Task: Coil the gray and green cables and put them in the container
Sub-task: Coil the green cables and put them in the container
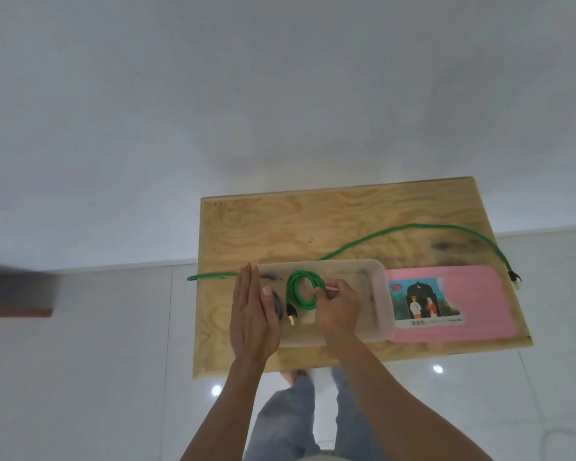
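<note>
- The green cable is a round, rope-like cord; part of it is wound into a small ring of several loops, held over the container, with a dark plug with a brass tip hanging at the ring's lower left.
- The rest of that cord runs loose: one stretch goes left past the worktop edge, another sweeps in a long arc over the wood to a dark plug near the right edge.
- The right hand grips the ring on its right side, fingers curled round the loops.
- The left hand stands flat and edge-on just left of the ring, fingers straight and together, holding nothing I can make out.
- The gray cable shows only as dark curved strands inside the container, beside the left hand; blurred, so its shape is unclear.
- The container is a shallow, rounded, frosted clear plastic tub.
- Just to its right lies a pink lid, flat with rounded corners and a printed picture label.
- Both rest on the worktop, a bare plywood board with swirling grain.
- Below it is a glossy white tiled floor.
</note>
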`<state>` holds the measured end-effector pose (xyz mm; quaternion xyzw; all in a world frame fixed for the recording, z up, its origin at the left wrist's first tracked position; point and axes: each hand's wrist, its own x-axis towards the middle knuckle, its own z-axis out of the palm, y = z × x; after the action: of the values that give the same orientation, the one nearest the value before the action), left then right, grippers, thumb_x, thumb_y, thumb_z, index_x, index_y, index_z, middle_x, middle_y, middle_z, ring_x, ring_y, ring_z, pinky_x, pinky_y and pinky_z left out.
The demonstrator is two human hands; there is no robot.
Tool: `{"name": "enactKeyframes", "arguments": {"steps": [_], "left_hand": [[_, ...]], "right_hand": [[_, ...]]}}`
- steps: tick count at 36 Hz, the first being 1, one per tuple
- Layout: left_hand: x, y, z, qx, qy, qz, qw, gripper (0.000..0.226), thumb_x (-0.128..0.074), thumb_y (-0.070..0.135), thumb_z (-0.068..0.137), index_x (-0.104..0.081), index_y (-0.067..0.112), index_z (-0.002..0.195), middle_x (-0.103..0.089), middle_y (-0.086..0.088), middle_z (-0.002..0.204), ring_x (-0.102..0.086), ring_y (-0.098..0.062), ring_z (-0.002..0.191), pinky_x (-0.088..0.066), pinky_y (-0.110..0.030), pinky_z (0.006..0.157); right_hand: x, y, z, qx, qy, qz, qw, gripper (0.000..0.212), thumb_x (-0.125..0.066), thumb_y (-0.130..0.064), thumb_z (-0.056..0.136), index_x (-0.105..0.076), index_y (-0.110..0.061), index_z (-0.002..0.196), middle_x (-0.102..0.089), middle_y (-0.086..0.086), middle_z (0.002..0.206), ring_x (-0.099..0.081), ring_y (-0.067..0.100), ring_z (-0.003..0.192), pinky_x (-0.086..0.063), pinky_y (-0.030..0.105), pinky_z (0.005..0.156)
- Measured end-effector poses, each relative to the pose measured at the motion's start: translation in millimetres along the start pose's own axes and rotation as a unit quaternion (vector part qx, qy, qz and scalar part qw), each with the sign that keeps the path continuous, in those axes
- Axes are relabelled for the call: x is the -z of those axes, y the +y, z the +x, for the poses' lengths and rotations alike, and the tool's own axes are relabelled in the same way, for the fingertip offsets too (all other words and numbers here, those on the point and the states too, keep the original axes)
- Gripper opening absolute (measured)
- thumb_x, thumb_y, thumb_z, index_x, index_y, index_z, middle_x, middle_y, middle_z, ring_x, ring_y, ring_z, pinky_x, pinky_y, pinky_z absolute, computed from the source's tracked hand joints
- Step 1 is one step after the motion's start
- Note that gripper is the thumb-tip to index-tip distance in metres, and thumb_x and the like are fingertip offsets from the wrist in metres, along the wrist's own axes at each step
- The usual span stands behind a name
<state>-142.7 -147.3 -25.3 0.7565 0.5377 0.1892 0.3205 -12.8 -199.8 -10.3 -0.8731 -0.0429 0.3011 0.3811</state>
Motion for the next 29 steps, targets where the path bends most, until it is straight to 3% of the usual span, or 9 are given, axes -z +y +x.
{"name": "enactKeyframes", "arguments": {"steps": [11,16,21,26,29], "left_hand": [[-3.4,-0.6,1.7,0.0,0.006,-0.002,1.0,0.064,-0.014,0.043,0.105,-0.034,0.005,0.153,-0.029,-0.005,0.162,-0.017,-0.013,0.152,-0.018,-0.032,0.123],[-3.4,-1.8,1.5,-0.002,0.006,-0.003,1.0,0.062,-0.016,0.041,0.105,-0.035,0.005,0.152,-0.031,-0.007,0.162,-0.019,-0.015,0.152,-0.021,-0.036,0.123],[-3.6,-1.0,1.5,-0.006,0.007,0.0,1.0,0.061,-0.017,0.039,0.105,-0.037,0.003,0.151,-0.033,-0.009,0.161,-0.022,-0.018,0.152,-0.022,-0.036,0.123],[-2.8,0.2,1.5,-0.006,0.01,0.007,1.0,0.061,-0.018,0.039,0.105,-0.037,0.003,0.151,-0.034,-0.01,0.16,-0.024,-0.021,0.151,-0.024,-0.039,0.122],[-2.2,-0.2,1.6,-0.006,0.008,0.011,1.0,0.061,-0.019,0.039,0.105,-0.038,0.003,0.15,-0.036,-0.011,0.159,-0.026,-0.021,0.15,-0.024,-0.038,0.122]], "right_hand": [[0.3,-3.4,-1.3,-0.044,-0.03,-0.058,0.997,0.016,-0.068,-0.01,0.086,-0.056,-0.02,0.092,-0.063,-0.001,0.092,-0.062,0.027,0.101,-0.046,0.027,0.078],[7.9,-3.7,-6.3,-0.092,-0.077,-0.098,0.988,0.022,-0.067,-0.006,0.081,-0.056,-0.015,0.098,-0.062,0.005,0.1,-0.057,0.022,0.089,-0.042,0.028,0.071],[12.6,-4.1,-6.7,-0.107,-0.12,-0.137,0.977,0.032,-0.069,-0.008,0.075,-0.061,-0.007,0.106,-0.065,0.009,0.105,-0.062,0.026,0.098,-0.045,0.027,0.072],[17.4,-7.3,-10.2,-0.096,-0.122,-0.144,0.977,0.025,-0.068,-0.02,0.079,-0.064,-0.006,0.1,-0.067,0.006,0.094,-0.063,0.024,0.087,-0.046,0.027,0.069],[19.2,-6.5,-10.4,-0.087,-0.124,-0.155,0.976,0.033,-0.06,-0.029,0.08,-0.067,-0.005,0.102,-0.07,0.009,0.099,-0.066,0.025,0.091,-0.05,0.028,0.072]]}}
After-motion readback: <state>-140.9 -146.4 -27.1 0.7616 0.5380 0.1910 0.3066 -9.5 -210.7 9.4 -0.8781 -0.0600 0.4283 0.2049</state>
